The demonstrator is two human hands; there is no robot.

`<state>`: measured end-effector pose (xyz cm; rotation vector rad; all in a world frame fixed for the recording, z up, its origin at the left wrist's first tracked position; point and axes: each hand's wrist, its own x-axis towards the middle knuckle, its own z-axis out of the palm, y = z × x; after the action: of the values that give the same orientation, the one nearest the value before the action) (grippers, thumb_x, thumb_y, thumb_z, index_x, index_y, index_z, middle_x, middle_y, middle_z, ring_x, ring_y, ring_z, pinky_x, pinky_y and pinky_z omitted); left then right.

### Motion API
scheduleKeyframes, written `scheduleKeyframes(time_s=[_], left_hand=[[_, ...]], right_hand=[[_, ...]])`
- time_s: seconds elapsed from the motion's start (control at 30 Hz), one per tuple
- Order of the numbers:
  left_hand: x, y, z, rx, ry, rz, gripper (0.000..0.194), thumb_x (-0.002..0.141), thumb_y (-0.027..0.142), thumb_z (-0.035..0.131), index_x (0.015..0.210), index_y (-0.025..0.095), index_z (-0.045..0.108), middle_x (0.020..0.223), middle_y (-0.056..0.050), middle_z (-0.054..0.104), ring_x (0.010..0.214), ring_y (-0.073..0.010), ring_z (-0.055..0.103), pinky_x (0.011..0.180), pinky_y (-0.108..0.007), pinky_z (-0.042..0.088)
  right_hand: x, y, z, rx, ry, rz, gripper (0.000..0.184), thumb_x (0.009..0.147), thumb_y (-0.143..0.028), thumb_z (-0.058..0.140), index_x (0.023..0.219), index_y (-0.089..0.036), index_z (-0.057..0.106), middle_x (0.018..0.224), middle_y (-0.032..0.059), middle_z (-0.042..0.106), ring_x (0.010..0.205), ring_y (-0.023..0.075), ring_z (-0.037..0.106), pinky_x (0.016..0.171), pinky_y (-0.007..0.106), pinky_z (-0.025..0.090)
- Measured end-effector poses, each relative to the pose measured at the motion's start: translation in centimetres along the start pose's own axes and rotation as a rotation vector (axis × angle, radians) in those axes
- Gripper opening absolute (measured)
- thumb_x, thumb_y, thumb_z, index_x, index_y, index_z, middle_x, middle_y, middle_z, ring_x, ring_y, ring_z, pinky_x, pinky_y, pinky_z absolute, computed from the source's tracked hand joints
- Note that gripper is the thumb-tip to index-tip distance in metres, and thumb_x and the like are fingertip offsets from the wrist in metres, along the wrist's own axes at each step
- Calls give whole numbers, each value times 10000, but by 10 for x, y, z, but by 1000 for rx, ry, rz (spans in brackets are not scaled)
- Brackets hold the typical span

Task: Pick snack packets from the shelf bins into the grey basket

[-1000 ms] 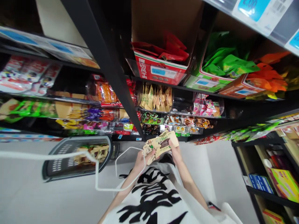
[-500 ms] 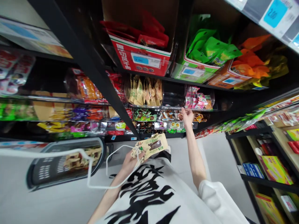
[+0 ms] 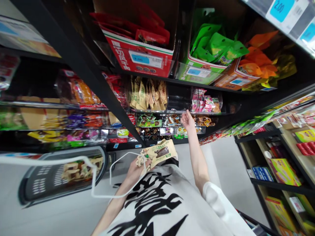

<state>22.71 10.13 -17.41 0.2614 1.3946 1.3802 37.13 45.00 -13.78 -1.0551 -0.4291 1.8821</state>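
My left hand (image 3: 135,172) grips a beige snack packet (image 3: 159,153) with green print and a dark window, held in front of my shirt; a few packets may overlap there. My right hand (image 3: 187,121) reaches to the lip of a shelf, fingers loosely bent and apart, with nothing seen in them. Just above and to the right of it sit pink packets (image 3: 206,103) in a clear bin. Left of those is a dark gap, then a bin of upright beige packets (image 3: 149,95) like the held one.
A grey shopping basket (image 3: 40,185) with beige packets inside stands on the floor at left. A white cord (image 3: 92,178) loops across the view. Above are a red box (image 3: 145,60), a green box (image 3: 201,70) and an orange box (image 3: 237,80). Another shelf (image 3: 275,183) stands at right.
My right hand has moved left along the shelf lip, away from the pink packets toward the dark gap. The view has shifted slightly. My left hand still holds the beige packet.
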Motion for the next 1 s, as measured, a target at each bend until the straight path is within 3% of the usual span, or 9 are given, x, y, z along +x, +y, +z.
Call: scheduleKeyframes(time_s=[0.2, 0.4, 0.63, 1.0], left_hand=[[1, -1, 0, -60, 22, -13, 617, 495, 318, 962, 1006, 145, 661, 921, -71, 794, 734, -272, 743, 618, -373, 638], [4, -1, 0, -46, 39, -18, 589, 493, 332, 954, 982, 146, 684, 843, -71, 788, 720, -287, 758, 621, -389, 652], [9, -6, -2, -40, -7, 6, 567, 499, 313, 954, 975, 142, 698, 867, -76, 792, 782, -310, 763, 650, -404, 658], [2, 1, 6, -102, 38, -38, 608, 485, 295, 965, 1009, 148, 695, 929, -88, 803, 807, -323, 765, 662, -420, 661]], right_hand=[[1, 7, -2, -39, -33, -42, 278, 871, -429, 734, 731, -227, 605, 678, -29, 671, 670, 116, 647, 674, 235, 589], [3, 9, 1, -51, -78, -174, 145, 865, -258, 737, 804, -206, 616, 831, -16, 740, 865, 109, 703, 834, 221, 586], [-3, 14, -9, 7, -42, -232, 203, 797, -26, 691, 870, -200, 617, 816, -30, 743, 880, 103, 720, 935, 251, 595], [-5, 15, -11, 45, -41, -228, 224, 784, 14, 672, 876, -187, 636, 815, -24, 733, 884, 100, 722, 1028, 272, 555]])
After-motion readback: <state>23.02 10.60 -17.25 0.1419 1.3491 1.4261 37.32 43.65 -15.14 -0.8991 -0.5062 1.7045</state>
